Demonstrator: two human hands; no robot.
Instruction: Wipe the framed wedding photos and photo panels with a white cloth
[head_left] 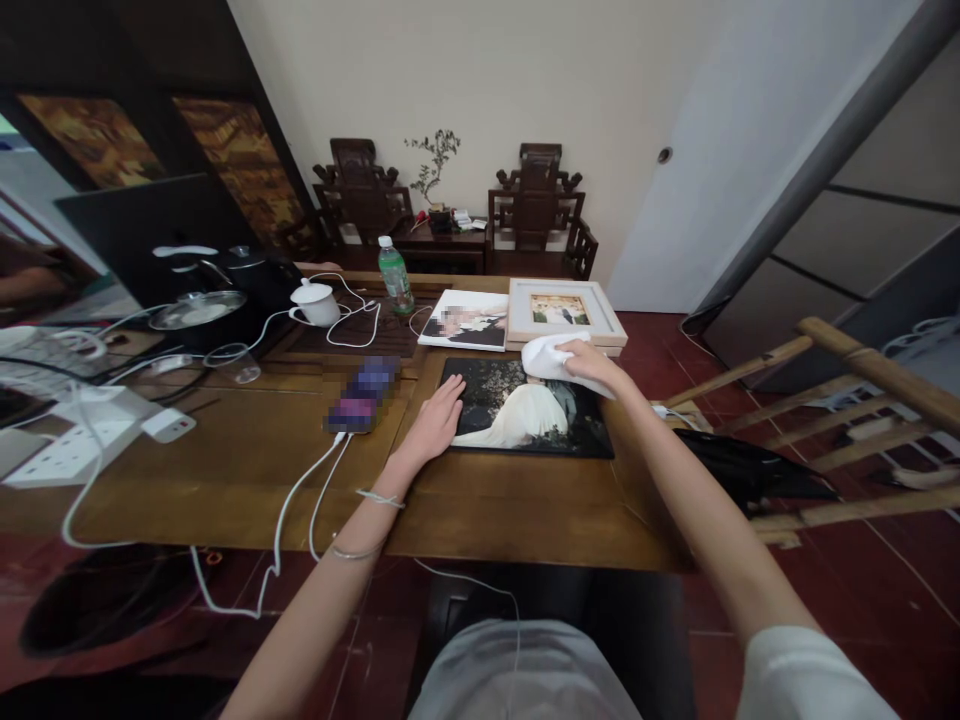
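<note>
A dark photo panel (495,425) with a pale gown in its picture lies flat on the wooden table in front of me. My left hand (437,418) rests on its left edge, fingers stretched out and lying flat. At the panel's upper right, my right hand (589,362) grips a white cloth (546,357), which covers part of the picture. Just behind the panel lie a white-edged photo print (466,320) and a white picture frame (568,306) with a small photo inside. The frame rests on another pale piece beneath it.
Left of the panel are a charging phone (364,393), a lidded white cup (315,302), a green bottle (395,275), a clear plastic cup (238,363) and a power strip (79,435). White cables cross the table's front edge. A bamboo chair (877,370) stands on the right.
</note>
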